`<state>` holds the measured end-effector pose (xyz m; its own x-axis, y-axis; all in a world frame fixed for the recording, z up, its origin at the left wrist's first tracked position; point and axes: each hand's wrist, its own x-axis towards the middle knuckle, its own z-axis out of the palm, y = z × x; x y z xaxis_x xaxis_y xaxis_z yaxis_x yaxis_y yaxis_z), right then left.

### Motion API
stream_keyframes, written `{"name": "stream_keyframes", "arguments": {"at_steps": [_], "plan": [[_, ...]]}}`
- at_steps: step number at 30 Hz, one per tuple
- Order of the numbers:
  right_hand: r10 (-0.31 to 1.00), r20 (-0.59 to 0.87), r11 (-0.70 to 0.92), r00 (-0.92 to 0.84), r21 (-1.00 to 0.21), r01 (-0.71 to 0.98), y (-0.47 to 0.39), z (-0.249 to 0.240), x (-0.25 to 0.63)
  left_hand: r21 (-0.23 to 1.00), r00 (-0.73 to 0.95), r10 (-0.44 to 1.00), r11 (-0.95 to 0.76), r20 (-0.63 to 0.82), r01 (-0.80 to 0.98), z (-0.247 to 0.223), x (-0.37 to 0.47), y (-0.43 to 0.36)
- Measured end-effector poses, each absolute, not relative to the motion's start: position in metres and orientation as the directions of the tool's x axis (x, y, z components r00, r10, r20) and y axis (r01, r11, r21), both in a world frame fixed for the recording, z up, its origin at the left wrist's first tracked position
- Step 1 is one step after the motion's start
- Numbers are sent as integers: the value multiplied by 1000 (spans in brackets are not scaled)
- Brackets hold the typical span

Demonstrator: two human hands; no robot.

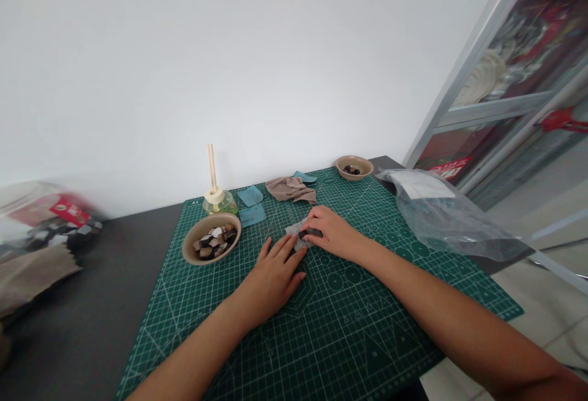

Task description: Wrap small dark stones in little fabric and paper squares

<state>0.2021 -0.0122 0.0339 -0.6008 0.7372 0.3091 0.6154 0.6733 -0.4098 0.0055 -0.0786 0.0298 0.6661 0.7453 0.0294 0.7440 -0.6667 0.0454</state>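
Note:
My right hand (328,232) pinches a dark stone (313,232) and presses it down on a small grey sheet (293,228), which looks like worn sandpaper. Flat on the mat, my left hand (275,275) has its fingers stretched out, fingertips at the near left edge of the sheet. Both hands rest over the middle of the green cutting mat (257,352). To the left stands a tan bowl (187,248) holding several black, brown and white stones (214,242). A smaller tan bowl (367,165) with a few dark stones sits at the back right.
Behind the hands lie teal paper squares (252,216) and a crumpled brown cloth (291,189). A reed diffuser bottle (220,202) stands behind the left bowl. A clear plastic bag (441,211) covers the table's right edge; a bag of stones (59,223) lies far left. The white wall rises behind.

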Motion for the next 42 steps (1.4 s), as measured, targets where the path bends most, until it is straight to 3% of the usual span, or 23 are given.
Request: {"name": "stream_keyframes", "arguments": {"at_steps": [11, 25, 42], "plan": [[705, 308, 709, -638, -290, 643, -8, 39, 217, 61, 663, 748, -664, 35, 745, 31, 5, -79], [728, 336, 686, -598, -377, 623, -11, 37, 210, 67, 655, 755, -655, 14, 753, 32, 6, -79], [709, 297, 705, -640, -326, 630, -14, 38, 207, 62, 658, 752, -659, 27, 750, 32, 6, -79]]}}
